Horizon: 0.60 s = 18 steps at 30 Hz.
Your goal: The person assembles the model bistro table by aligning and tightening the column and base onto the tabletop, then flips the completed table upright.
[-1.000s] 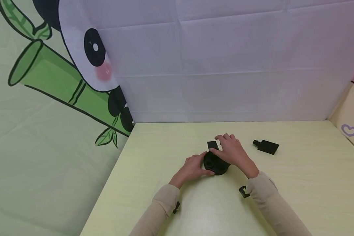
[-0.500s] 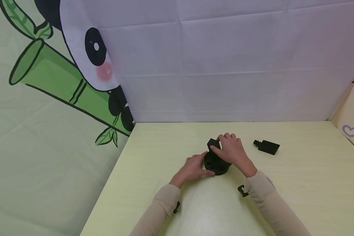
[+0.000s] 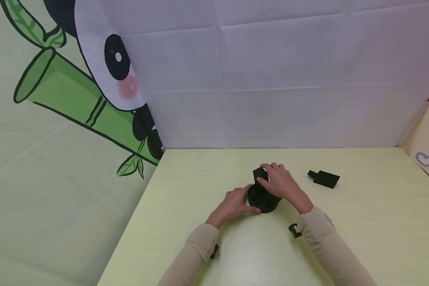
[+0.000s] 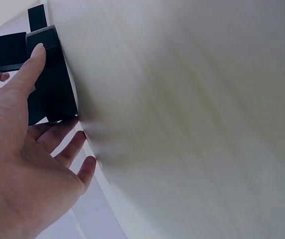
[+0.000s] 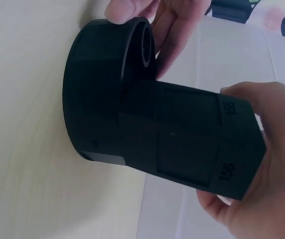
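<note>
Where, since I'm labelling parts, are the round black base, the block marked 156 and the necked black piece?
Round black base [image 5: 93, 89]: right wrist view, on its curved outer wall.
Block marked 156 [image 5: 190, 149]: right wrist view, on a side face.
Necked black piece [image 3: 326, 179]: head view, on its broad body.

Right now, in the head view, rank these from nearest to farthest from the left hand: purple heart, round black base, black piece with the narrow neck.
1. Round black base: gripped by the left hand, at its right.
2. Black piece with the narrow neck: on the table, past the right hand.
3. Purple heart: far right, beyond the table's edge.
</note>
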Motion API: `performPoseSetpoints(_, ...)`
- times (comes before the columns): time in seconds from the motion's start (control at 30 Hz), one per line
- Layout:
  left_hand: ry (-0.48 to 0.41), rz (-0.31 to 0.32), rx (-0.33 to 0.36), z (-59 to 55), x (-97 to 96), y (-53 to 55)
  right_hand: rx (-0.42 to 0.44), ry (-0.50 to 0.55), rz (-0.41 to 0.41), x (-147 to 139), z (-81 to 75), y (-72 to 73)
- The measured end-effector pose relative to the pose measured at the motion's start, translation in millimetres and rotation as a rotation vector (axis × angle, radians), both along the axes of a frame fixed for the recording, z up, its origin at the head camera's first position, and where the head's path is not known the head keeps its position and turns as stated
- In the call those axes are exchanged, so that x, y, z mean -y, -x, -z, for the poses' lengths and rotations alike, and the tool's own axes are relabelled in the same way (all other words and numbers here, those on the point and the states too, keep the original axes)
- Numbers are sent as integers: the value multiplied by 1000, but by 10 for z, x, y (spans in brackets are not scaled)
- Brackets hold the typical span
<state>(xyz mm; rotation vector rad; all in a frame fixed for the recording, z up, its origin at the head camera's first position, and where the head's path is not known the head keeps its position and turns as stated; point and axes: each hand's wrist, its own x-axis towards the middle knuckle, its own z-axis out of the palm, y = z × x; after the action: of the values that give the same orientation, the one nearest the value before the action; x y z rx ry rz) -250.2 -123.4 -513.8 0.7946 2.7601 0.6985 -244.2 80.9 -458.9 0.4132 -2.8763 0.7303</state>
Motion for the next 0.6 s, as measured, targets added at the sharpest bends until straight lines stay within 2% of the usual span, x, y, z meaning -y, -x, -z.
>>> performPoseSetpoints(0.23, 19, 0, -11, 5, -11, -3, 1, -2, 92, -41, 11, -8)
performPoseSetpoints(0.4, 20, -4, -5, -14, -7, -14, -4, -19, 78, -43, 16, -5)
performPoseSetpoints(0.6, 27, 0, -1, -19, -5, -4, -42, -20, 119, -43, 44, -13)
